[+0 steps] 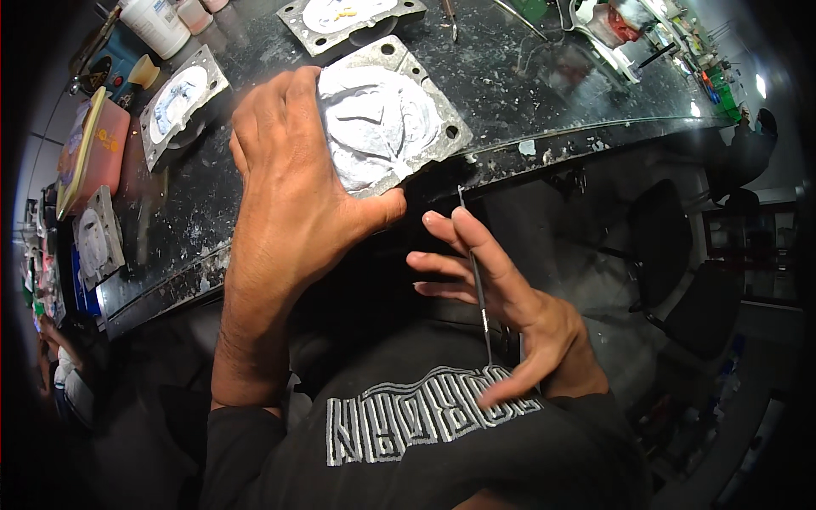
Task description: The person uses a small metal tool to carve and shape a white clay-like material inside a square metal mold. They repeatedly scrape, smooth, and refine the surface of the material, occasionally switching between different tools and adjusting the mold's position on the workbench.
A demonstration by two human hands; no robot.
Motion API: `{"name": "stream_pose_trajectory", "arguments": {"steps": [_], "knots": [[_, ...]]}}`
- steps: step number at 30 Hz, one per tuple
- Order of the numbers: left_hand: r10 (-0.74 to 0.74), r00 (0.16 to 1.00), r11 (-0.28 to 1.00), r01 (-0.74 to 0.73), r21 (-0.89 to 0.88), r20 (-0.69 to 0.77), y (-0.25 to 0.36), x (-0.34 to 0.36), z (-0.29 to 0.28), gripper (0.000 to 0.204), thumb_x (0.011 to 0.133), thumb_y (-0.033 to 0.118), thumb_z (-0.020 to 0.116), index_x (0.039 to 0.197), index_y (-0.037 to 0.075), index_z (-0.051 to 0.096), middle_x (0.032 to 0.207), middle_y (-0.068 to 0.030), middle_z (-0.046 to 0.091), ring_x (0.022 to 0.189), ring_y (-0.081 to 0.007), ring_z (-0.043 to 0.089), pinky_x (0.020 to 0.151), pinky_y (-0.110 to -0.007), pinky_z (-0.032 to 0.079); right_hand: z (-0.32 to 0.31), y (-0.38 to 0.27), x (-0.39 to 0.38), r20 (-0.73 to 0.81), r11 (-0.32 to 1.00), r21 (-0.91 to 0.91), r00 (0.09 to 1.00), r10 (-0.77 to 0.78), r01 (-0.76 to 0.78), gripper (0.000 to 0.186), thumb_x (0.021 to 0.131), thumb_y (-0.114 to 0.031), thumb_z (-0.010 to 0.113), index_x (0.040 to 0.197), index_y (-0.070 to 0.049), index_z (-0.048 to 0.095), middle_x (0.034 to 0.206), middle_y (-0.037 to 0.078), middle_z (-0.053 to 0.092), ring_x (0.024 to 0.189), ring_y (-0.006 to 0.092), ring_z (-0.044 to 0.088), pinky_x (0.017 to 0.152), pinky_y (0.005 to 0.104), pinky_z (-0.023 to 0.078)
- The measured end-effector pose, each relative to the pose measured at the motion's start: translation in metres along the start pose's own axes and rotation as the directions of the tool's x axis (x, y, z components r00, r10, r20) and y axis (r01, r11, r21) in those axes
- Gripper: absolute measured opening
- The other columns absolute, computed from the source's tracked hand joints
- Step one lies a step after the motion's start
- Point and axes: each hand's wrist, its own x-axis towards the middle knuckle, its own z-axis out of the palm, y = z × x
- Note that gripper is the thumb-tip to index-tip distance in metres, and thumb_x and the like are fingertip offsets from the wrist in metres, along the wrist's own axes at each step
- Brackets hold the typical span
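My left hand grips a metal dental flask half, fingers over its far left edge and thumb along its near edge. The flask rests tilted near the front edge of the black bench. White plaster fills it, with a raised, grooved shape in the middle. Below and to the right, apart from the flask, my right hand has a slim double-ended metal carving tool lying loosely against its fingers. The tool's thin tip points up toward the bench edge; the thumb stands away from it.
More plaster-filled flask halves stand on the bench: one behind, one left, one far left. A pink tub and a white bottle sit at left. Dark chairs stand right; people are at both sides.
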Motion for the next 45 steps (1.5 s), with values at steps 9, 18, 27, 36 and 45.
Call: {"name": "stream_pose_trajectory", "arguments": {"steps": [9,18,27,36,45], "knots": [[0.022,1.000,0.999,-0.022,-0.035,-0.005,0.000,-0.001,0.003,0.109,0.063,0.025,0.088,0.156,-0.004,0.038,0.150,-0.0256,0.048,0.145,-0.0459,0.039,0.125,-0.052,0.033,0.004,0.004,0.026,-0.413,0.922,-0.110,0.861,0.298,-0.372,0.022,0.115,-0.013,0.052,0.131,0.000,0.059,0.093,0.004,0.067,0.067,0.0049,0.052,0.061,0.0230,0.044],[-0.004,1.000,0.997,0.005,-0.077,0.008,0.002,0.000,0.005,0.110,0.063,0.020,0.089,0.156,-0.004,0.037,0.146,-0.0265,0.048,0.142,-0.0476,0.040,0.122,-0.054,0.036,0.016,-0.009,0.051,-0.488,0.597,-0.675,0.869,0.079,-0.434,0.020,0.111,-0.019,0.061,0.112,-0.001,0.068,0.079,0.016,0.070,0.067,0.0265,0.069,0.065,0.0383,0.051],[0.023,1.000,0.998,-0.022,-0.066,0.007,0.001,-0.003,0.002,0.109,0.062,0.020,0.088,0.156,-0.004,0.038,0.146,-0.0271,0.048,0.141,-0.0481,0.041,0.121,-0.054,0.036,0.009,-0.002,0.049,-0.503,0.694,-0.584,0.859,0.097,-0.421,0.021,0.110,-0.018,0.064,0.111,0.001,0.072,0.087,0.009,0.074,0.075,0.0170,0.067,0.071,0.0316,0.052],[0.071,0.990,0.992,-0.057,-0.109,0.121,0.002,0.005,-0.003,0.114,0.063,0.022,0.092,0.157,-0.010,0.035,0.149,-0.0276,0.043,0.143,-0.0453,0.039,0.120,-0.056,0.033,-0.009,-0.083,0.108,-0.423,0.793,-0.598,0.792,-0.440,0.121,0.023,0.111,-0.022,0.062,0.118,-0.003,0.074,0.081,-0.005,0.055,0.058,0.0005,0.041,0.050,0.0180,0.029],[-0.026,1.000,1.000,0.026,0.009,0.017,0.010,-0.008,0.002,0.121,0.071,0.049,0.096,0.156,-0.012,0.035,0.145,-0.0257,0.048,0.136,-0.0431,0.044,0.115,-0.055,0.037,-0.037,-0.040,0.054,-0.516,0.974,-0.227,0.850,-0.105,-0.017,0.032,0.110,-0.008,0.049,0.136,0.002,0.066,0.100,0.008,0.063,0.072,0.0086,0.058,0.059,0.0257,0.059]]}}
